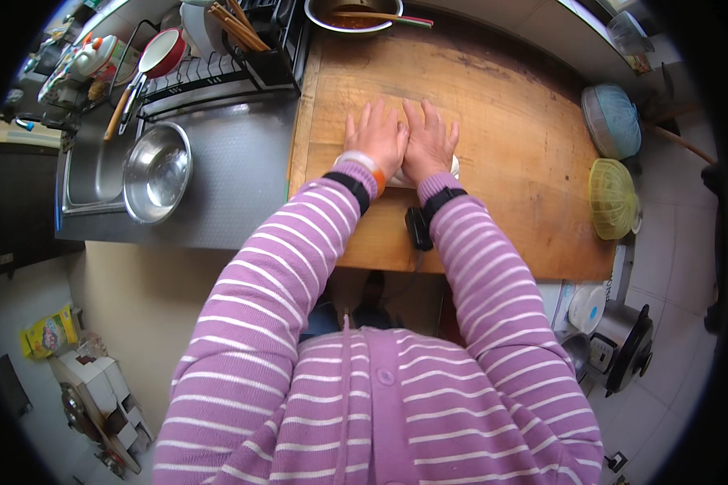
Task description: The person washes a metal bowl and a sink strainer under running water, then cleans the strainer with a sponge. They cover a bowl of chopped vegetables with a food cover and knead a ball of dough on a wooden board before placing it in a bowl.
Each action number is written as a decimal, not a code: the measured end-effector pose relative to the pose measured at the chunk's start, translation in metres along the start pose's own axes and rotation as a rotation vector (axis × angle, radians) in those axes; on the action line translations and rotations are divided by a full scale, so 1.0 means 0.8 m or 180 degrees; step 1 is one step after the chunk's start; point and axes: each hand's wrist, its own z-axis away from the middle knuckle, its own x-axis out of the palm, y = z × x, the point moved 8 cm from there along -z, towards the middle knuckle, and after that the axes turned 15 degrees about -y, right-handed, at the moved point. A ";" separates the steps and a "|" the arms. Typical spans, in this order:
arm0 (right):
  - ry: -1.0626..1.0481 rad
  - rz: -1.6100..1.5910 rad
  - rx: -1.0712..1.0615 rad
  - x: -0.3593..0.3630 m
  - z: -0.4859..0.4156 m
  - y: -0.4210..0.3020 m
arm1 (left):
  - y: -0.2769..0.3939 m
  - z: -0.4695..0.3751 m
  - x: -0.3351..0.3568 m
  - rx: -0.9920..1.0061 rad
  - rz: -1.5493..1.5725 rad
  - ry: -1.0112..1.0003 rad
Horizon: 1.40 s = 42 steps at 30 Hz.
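My left hand point(376, 134) and my right hand point(428, 140) lie side by side, thumbs touching, on a white lump that looks like dough point(401, 180). Both palms face down, with the fingers spread forward over the wooden board point(522, 200). Most of the lump is hidden under my palms and wrists; only its near edge and right end show. Neither hand is closed around anything. A black strap with a small dark device point(418, 229) hangs at my right wrist.
Beyond the board's far left part stands a metal bowl point(315, 21) of reddish food with chopsticks across it. Left are a steel basin point(158, 173), a sink point(94, 182) and a dish rack point(218, 88). Blue point(613, 121) and yellow point(613, 200) plastic baskets sit at the right edge.
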 end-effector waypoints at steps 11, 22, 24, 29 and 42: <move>-0.0181 -0.0309 -0.0383 0.000 0.136 -0.004 | 0.019 0.110 0.040 0.0672 -0.0216 -0.0038; 0.0118 -0.0606 -0.0613 -0.063 0.117 -0.020 | 0.039 0.107 -0.010 0.0745 -0.0619 0.0088; -0.0046 -0.0574 -0.0683 -0.046 0.163 -0.032 | 0.029 0.149 0.026 0.0444 -0.0582 -0.0327; -0.0292 -0.0400 -0.0471 0.005 0.110 -0.013 | -0.004 0.094 0.040 0.0256 -0.0845 -0.0055; -0.0080 -0.1079 -0.0470 -0.041 0.173 -0.040 | -0.001 0.167 0.024 0.0176 0.0770 -0.0721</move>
